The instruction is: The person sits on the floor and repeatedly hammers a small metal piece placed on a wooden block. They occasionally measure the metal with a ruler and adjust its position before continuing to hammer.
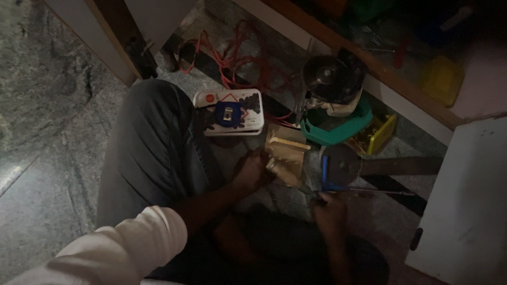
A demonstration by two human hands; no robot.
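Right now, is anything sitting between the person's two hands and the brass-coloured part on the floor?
Nothing visible. The left hand already touches the brass-coloured part; the right hand holds a thin rod just beside it, near the round disc.

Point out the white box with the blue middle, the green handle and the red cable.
White box (229,113), head view: on the blue part at the lid's middle.
Green handle (338,134), head view: on its lower curved band.
Red cable (232,66), head view: on the tangled loops on the floor.
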